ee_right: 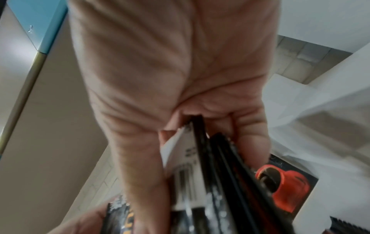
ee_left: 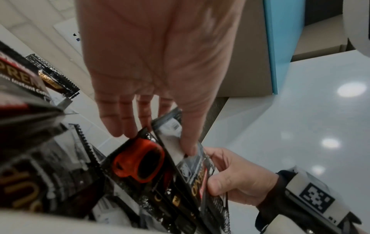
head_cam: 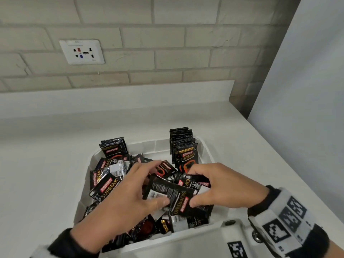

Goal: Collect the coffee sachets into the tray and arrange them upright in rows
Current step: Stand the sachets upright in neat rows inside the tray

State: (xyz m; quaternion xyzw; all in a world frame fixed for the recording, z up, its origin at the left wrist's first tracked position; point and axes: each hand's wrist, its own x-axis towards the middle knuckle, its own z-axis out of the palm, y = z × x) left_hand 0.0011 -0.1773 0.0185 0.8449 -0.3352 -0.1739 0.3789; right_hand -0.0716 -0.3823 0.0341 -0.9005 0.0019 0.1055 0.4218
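A white tray [head_cam: 149,146] on the counter holds many black Kopiko coffee sachets. Several stand upright in a row [head_cam: 183,146] at its back right corner, and a few more stand upright [head_cam: 113,148] at the back left. A loose pile [head_cam: 106,183] fills the left and front. Over the middle of the tray, both hands hold a small stack of sachets [head_cam: 171,194]. My left hand [head_cam: 137,190] grips its left end, thumb on top. My right hand [head_cam: 214,187] pinches the right end. The right wrist view shows the stack [ee_right: 200,158] edge-on between thumb and fingers.
The tray sits on a white counter [head_cam: 46,164] below a brick wall with a socket plate [head_cam: 81,52]. A white panel [head_cam: 307,71] rises along the right, past the counter's right edge. Bare counter lies left of and behind the tray.
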